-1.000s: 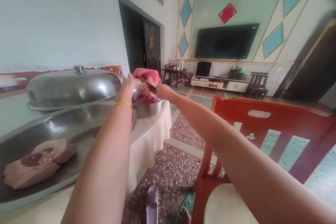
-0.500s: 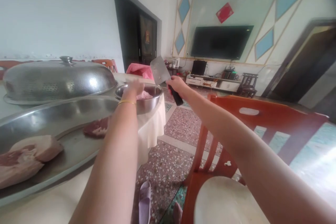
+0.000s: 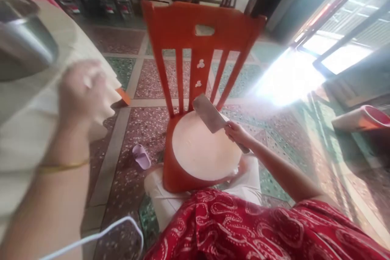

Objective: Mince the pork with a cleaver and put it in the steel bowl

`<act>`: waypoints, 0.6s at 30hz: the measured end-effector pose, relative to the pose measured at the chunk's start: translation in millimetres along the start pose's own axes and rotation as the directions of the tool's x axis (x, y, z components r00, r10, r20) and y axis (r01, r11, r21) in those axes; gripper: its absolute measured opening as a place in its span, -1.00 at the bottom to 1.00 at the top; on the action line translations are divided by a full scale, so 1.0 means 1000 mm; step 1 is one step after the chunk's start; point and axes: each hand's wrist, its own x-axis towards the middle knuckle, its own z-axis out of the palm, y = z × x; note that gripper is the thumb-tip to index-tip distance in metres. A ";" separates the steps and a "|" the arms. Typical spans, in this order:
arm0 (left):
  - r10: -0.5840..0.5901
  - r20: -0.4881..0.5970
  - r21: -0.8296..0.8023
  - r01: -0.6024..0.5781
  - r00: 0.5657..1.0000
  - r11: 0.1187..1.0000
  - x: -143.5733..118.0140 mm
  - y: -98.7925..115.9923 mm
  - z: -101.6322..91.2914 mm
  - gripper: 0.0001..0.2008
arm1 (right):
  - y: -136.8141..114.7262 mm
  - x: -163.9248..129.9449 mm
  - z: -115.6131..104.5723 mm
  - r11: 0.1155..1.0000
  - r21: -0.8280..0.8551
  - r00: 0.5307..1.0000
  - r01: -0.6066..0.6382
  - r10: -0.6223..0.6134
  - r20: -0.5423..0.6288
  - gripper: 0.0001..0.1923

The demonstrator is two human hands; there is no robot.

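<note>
My right hand grips the handle of a cleaver, whose blade tilts up over a round pale chopping board lying on the seat of a red chair. My left hand is blurred, raised beside the hanging edge of the white tablecloth, with a gold bangle at the wrist. Whether it holds anything I cannot tell. A steel bowl sits on the table at the upper left.
A lilac slipper lies on the speckled floor left of the chair. A white cable loops at the bottom left. A red basin stands at the right by a bright window. My red patterned clothing fills the bottom.
My view swung down and right from the table to the chair. My right hand brought the cleaver from the bowl down over the board. My left hand drew back from the bowl.
</note>
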 end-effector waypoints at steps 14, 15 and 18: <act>-0.338 0.505 -0.321 0.536 0.794 0.781 -0.330 0.047 0.172 -0.64 | 0.134 -0.026 -0.026 0.946 0.035 0.924 -0.322 0.322 -0.209 -0.84; -0.352 0.504 -0.311 0.546 0.789 0.778 -0.333 0.046 0.174 -0.64 | 0.133 -0.017 -0.024 0.945 0.018 0.925 -0.327 0.324 -0.197 -0.85; -0.383 0.489 -0.294 0.561 0.784 0.773 -0.338 0.039 0.180 -0.64 | 0.122 0.009 -0.010 0.945 -0.069 0.941 -0.320 0.308 -0.144 -0.85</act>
